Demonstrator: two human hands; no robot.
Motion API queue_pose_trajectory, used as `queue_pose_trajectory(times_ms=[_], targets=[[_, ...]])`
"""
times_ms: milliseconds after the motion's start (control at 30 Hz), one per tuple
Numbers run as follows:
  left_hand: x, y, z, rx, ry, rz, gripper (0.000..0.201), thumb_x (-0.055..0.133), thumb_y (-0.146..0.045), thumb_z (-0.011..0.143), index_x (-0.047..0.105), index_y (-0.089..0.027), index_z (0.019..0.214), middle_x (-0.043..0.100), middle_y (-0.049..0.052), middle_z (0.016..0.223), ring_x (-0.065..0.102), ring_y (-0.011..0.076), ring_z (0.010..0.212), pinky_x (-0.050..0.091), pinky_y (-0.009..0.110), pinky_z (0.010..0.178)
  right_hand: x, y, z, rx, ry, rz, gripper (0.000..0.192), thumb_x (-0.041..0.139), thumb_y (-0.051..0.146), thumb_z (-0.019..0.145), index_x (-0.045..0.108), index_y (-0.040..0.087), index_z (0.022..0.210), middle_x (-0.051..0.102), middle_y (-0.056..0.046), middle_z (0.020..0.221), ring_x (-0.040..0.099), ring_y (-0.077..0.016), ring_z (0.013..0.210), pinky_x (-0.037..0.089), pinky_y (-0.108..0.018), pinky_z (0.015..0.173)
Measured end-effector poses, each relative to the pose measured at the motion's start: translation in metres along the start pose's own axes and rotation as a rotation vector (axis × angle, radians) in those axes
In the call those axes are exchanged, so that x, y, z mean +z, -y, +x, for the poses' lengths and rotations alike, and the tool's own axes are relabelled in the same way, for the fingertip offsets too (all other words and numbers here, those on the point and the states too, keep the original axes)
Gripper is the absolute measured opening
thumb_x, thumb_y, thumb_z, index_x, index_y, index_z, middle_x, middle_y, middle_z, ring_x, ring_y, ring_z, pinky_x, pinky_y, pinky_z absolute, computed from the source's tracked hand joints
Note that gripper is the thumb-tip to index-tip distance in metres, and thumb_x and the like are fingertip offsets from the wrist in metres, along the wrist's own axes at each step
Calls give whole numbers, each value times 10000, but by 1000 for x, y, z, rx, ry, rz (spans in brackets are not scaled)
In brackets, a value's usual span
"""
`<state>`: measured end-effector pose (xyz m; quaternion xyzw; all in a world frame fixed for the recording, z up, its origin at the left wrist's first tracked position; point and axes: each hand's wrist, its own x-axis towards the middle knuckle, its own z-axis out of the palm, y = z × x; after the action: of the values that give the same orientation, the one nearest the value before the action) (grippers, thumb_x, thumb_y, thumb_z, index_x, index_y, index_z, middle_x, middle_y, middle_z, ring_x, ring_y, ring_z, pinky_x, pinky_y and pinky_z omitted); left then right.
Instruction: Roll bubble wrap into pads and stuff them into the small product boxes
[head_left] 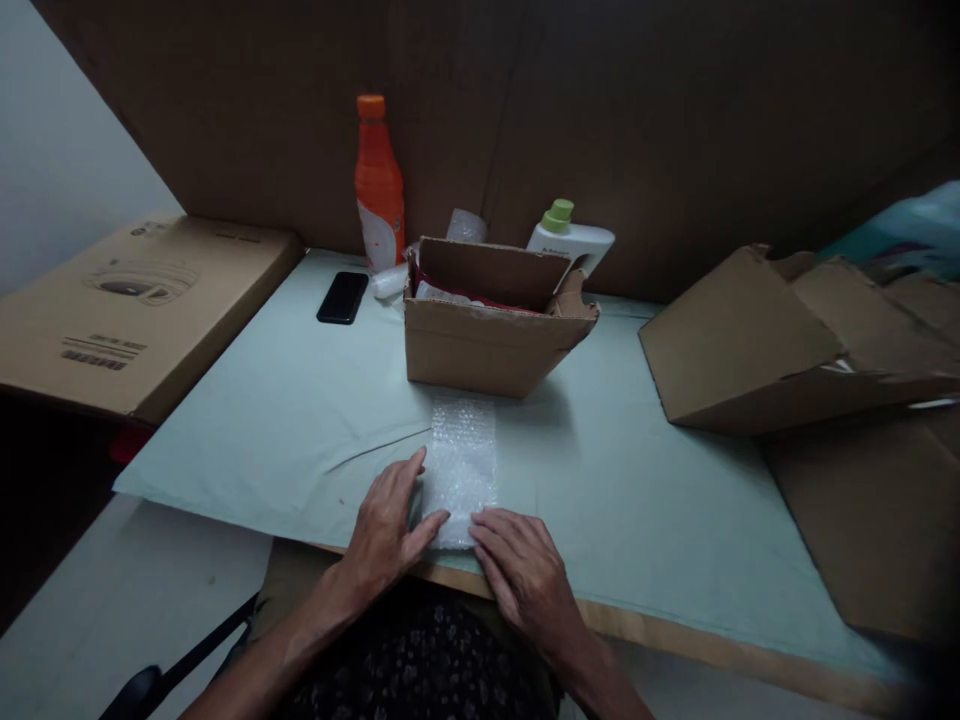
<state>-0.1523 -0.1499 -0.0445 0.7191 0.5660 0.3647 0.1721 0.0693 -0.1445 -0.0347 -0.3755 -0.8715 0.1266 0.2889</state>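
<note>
A strip of clear bubble wrap [463,460] lies flat at the front of the table, running from near the table edge up to the cardboard box. My left hand [386,520] rests at its left side, fingers stretched out, with the thumb spread across the lower left part. At the lower right edge of the wrap, the fingertips of my right hand [521,565] touch it; those fingers lie close together and are stretched out. Just beyond stands a small open cardboard box [480,345] with red and white items partly showing inside.
Behind the box are an orange bottle [379,180], a white bottle with a green cap [570,240] and rolled bubble wrap [466,225]. A black phone [343,298] lies left. Large cardboard boxes stand at left [142,310] and right [742,345]. Pale green cloth [637,520] covers the table.
</note>
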Motion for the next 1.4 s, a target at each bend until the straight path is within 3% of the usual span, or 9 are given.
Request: queue_pose_trajectory(times_ms=[67, 167, 367, 633, 800, 967, 1133, 1300, 1400], targets=[[-11, -5, -8, 93, 35, -63, 702, 632, -310, 902, 323, -257, 1531, 568, 150, 1354, 554, 305, 1244, 488, 493, 1026, -2, 3, 4, 30, 10, 72, 237, 525, 101, 950, 685, 214, 1082, 767, -62, 941, 705, -209, 866, 558, -376, 760], [-17, -9, -17, 137, 133, -151, 614, 591, -229, 917, 385, -271, 1494, 650, 113, 1213, 598, 277, 1133, 512, 471, 971, -5, 5, 11, 128, 52, 207, 171, 539, 167, 968, 686, 213, 1042, 758, -35, 870, 693, -181, 764, 562, -332, 692], [6, 1, -6, -27, 92, -20, 468, 544, -181, 944, 493, -215, 1409, 696, 77, 981, 623, 239, 874, 530, 410, 798, -11, 0, 11, 121, -209, 32, 238, 609, 183, 937, 636, 234, 1167, 727, -91, 1089, 679, -242, 999, 545, -412, 841], [-3, -1, -5, 128, 63, -48, 581, 624, -227, 907, 429, -236, 1454, 594, 125, 1299, 526, 301, 1223, 443, 497, 1046, 4, 3, 9, 80, -30, 7, 277, 548, 121, 938, 656, 242, 1162, 752, -76, 1064, 695, -242, 959, 542, -420, 814], [-6, -3, -6, 54, 137, -131, 571, 507, -127, 939, 378, -233, 1485, 663, 71, 1050, 584, 229, 967, 502, 412, 895, 1, -2, 15, 195, -1, 169, 207, 565, 227, 980, 637, 238, 1173, 765, -50, 1028, 708, -204, 890, 563, -363, 775], [5, -1, 18, 2, 120, 73, 438, 534, -195, 944, 510, -130, 1376, 669, 95, 953, 580, 260, 873, 494, 420, 788, -3, -20, 14, 180, -101, -52, 272, 566, 319, 982, 631, 209, 1222, 713, -114, 1204, 660, -265, 1092, 523, -427, 889], [9, -2, 29, -6, 158, 207, 425, 546, -199, 937, 523, -129, 1355, 675, 110, 1030, 581, 286, 925, 494, 457, 822, 0, -39, 23, 266, 57, -212, 487, 546, 452, 974, 583, 132, 1339, 621, -192, 1374, 579, -333, 1245, 488, -494, 972], [10, -1, 24, -49, 136, 158, 422, 547, -210, 933, 519, -159, 1351, 676, 115, 1091, 597, 287, 992, 503, 473, 870, 4, -38, 34, 281, 108, -121, 319, 617, 428, 920, 647, 159, 1089, 603, -201, 1387, 550, -362, 1274, 461, -530, 991], [9, 1, 19, -79, 90, 18, 441, 547, -215, 925, 505, -181, 1363, 658, 127, 1184, 598, 284, 1088, 498, 485, 938, 3, -28, 36, 317, 78, 78, 105, 635, 309, 902, 610, 210, 927, 717, -109, 1151, 647, -278, 1069, 495, -432, 890]])
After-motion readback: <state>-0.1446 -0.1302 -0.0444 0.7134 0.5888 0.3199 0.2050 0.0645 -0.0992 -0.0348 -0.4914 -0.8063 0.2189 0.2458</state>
